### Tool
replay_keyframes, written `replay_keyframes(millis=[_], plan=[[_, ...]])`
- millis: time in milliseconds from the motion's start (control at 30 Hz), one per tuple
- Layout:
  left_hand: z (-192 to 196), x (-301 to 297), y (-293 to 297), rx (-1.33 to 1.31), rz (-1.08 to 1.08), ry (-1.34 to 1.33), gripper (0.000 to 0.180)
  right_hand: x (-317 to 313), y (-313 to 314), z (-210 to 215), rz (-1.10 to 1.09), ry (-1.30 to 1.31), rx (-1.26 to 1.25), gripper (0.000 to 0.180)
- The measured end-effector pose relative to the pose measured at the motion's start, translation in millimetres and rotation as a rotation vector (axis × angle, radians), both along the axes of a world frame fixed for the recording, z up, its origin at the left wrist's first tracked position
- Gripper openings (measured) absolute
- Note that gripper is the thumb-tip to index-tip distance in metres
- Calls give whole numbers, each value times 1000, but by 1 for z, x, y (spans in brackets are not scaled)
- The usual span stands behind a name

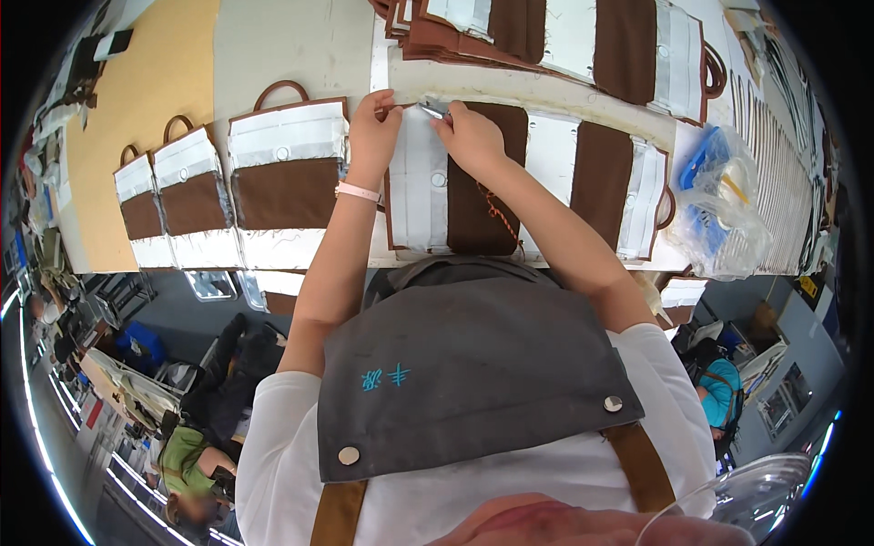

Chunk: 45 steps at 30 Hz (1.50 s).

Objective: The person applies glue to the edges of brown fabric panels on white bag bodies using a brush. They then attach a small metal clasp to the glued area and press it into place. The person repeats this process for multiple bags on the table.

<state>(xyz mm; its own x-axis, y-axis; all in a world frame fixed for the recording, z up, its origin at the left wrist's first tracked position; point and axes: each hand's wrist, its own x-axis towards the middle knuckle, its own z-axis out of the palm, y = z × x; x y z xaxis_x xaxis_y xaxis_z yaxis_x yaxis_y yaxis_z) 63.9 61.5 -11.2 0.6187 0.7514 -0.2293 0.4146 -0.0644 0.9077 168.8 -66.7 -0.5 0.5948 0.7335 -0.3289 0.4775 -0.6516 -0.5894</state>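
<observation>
A bag panel [549, 159] in brown and white bands lies flat on the table in front of me. At its top left corner my left hand [373, 138] is closed, thumb and fingers pinching the thin brown edge. My right hand [473, 141] is closed around small metal thread snips [432, 109], whose tip points left at that corner, close to the left fingers. From below the right hand an orange-red cord [496, 214] hangs over the brown band. The right palm hides most of the snips' handle.
Several similar panels with brown loop handles, one a wide panel [287, 196], lie to the left. More panels are stacked at the back [569, 41]. A clear plastic bag [724, 223] with blue things sits at the right, beside long pale strips [774, 173]. Other people sit behind.
</observation>
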Motion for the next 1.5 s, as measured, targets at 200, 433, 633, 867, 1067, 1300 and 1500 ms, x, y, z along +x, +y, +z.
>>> replay_keyframes(millis=[200,433,633,867,1067,1300,1500], plan=[[-7,0,1,-294,13,6,33,-4,8,-6,56,-84,-98,35],[-5,6,1,-279,-7,63,37,-7,5,-14,51,-151,-32,34],[-7,7,1,-277,-8,80,36,-8,4,-14,41,-183,-15,34],[-13,7,-2,-209,-6,44,29,-11,7,-11,43,-203,-43,34],[-9,8,-3,-193,-10,68,25,-12,9,-11,49,-227,-49,33],[-17,7,-2,-172,-1,60,24,-12,9,-9,23,-187,-31,32],[-15,7,-3,-209,21,30,24,-15,8,-7,-35,-176,-7,30]])
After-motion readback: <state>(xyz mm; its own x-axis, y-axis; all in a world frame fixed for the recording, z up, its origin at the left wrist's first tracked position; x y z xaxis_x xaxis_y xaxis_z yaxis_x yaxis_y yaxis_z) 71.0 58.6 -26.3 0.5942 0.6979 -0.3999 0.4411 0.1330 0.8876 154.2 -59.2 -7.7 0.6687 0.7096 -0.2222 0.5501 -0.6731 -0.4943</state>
